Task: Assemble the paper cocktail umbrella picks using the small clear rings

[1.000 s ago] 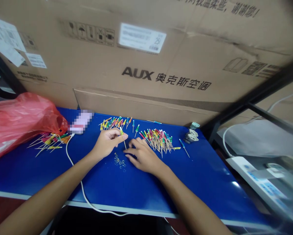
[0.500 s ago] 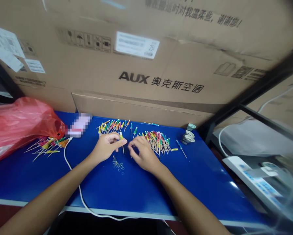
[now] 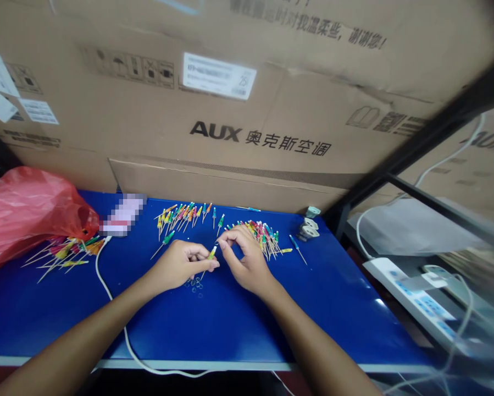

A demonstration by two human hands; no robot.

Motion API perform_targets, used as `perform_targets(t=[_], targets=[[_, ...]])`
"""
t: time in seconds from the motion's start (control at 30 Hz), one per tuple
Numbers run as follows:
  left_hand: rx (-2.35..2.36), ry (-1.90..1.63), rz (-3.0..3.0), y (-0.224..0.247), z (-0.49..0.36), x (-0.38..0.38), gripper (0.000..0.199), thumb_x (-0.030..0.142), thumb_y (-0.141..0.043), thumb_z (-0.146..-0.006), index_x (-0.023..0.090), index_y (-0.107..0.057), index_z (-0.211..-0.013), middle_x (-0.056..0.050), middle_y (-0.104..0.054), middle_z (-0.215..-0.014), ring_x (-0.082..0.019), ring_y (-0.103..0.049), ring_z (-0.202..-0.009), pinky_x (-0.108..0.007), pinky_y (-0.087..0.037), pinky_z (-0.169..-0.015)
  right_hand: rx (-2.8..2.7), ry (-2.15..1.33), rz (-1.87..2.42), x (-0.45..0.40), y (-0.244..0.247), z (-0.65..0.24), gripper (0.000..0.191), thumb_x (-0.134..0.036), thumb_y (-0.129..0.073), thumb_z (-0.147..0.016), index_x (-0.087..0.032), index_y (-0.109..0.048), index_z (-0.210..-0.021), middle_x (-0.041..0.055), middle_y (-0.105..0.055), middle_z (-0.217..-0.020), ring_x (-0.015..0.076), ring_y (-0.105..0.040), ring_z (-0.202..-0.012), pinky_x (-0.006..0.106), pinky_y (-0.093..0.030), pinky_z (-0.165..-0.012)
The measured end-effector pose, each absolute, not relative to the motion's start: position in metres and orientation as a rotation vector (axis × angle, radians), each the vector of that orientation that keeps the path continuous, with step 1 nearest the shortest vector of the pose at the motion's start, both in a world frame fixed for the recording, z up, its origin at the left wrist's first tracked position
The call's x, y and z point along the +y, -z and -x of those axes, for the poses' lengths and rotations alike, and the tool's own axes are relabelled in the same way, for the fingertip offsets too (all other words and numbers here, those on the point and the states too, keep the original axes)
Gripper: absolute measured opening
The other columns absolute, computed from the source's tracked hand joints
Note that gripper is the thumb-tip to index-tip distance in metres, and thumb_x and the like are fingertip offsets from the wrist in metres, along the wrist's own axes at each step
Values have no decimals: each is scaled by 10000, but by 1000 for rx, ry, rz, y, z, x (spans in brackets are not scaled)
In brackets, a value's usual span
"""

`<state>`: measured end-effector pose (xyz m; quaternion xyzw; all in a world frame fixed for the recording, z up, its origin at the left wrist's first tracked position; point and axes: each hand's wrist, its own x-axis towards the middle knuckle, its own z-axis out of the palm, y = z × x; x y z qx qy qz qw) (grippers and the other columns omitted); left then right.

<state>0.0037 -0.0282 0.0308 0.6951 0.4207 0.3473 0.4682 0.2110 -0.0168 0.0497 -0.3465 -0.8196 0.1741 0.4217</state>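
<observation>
My left hand (image 3: pixel 178 264) pinches a closed yellow cocktail umbrella (image 3: pixel 212 253) between thumb and fingers, its stick slanting down to the left. My right hand (image 3: pixel 247 256) has thumb and forefinger pinched on what looks like a tiny elastic ring (image 3: pixel 216 242), just above the umbrella's tip. Below my left hand lie several small clear rings (image 3: pixel 196 286), some hidden by it. A green cocktail umbrella (image 3: pixel 168 238) rests just behind that hand. Beyond my right hand, partly covered by it, is a dense pile of folded cocktail umbrellas (image 3: pixel 268 239).
More cocktail umbrellas (image 3: pixel 184 215) lie spread at the back of the blue table (image 3: pixel 214 335). At left are a red plastic bag (image 3: pixel 36 203), loose umbrellas and a white cable (image 3: pixel 127 335). A large carton (image 3: pixel 156 110) walls the back. A power strip (image 3: pixel 415 302) sits right.
The view has turned slightly right. My left hand has brought the yellow umbrella closer to my right hand and tilted it. A small ring now shows at my right fingertips.
</observation>
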Motion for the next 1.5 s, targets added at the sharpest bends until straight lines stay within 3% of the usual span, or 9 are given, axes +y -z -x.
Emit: perform_targets(t=[0.3,0.6,0.77,0.97,1.2,1.33,1.5], targets=[[1032,-867,-1711,-35,-3,-30,273,409,-717,-840,159,-757,-738,9,-618,-529,-97,-471,-436,-202,-314,-435,-2173,-328,791,-20,-56,-215,105,-215,-562,-966,-240,-648,-1020,63,-680,-933,231,-586,-888,420,-431,-863],[1029,-879,-1737,-37,-4,-31,258,396,-714,-841,165,-760,-735,-3,-648,-554,-102,-489,-450,-204,-325,-449,-1991,-610,852,-17,-54,-212,166,-256,-552,-994,-247,-673,-1106,64,-682,-1018,216,-617,-948,407,-477,-879],[1028,-900,-1755,-36,-4,-32,244,391,-719,-835,171,-763,-741,7,-631,-538,-94,-447,-435,-203,-291,-428,-2001,-882,802,-11,-46,-212,128,-308,-588,-983,-245,-696,-1007,50,-690,-954,199,-629,-903,384,-509,-839],[1021,-928,-1745,-37,-4,-32,226,373,-720,-833,169,-762,-747,2,-654,-558,-86,-449,-431,-198,-292,-421,-1999,-938,787,-9,-42,-211,111,-327,-623,-962,-236,-682,-982,38,-686,-916,184,-621,-861,369,-515,-809],[1014,-942,-1576,-25,-5,-30,182,342,-731,-833,164,-733,-797,-9,-690,-598,-138,-641,-492,-210,-457,-471,-1981,-930,781,-13,-43,-205,127,-344,-648,-941,-220,-678,-942,37,-681,-869,180,-614,-820,355,-513,-782],[899,-909,-1446,-21,-8,-28,236,367,-753,-825,161,-750,-940,-66,-765,-756,-198,-741,-664,-274,-577,-580,-1816,-1020,810,-11,-38,-206,181,-392,-680,-916,-212,-676,-929,40,-671,-861,177,-611,-796,336,-523,-749],[862,-842,-1436,-22,-10,-28,236,378,-663,-902,165,-764,-893,-84,-783,-806,-173,-738,-631,-262,-591,-571,-1559,-1125,854,-9,-35,-205,199,-422,-710,-889,-235,-671,-942,39,-671,-920,175,-625,-827,328,-536,-767]])
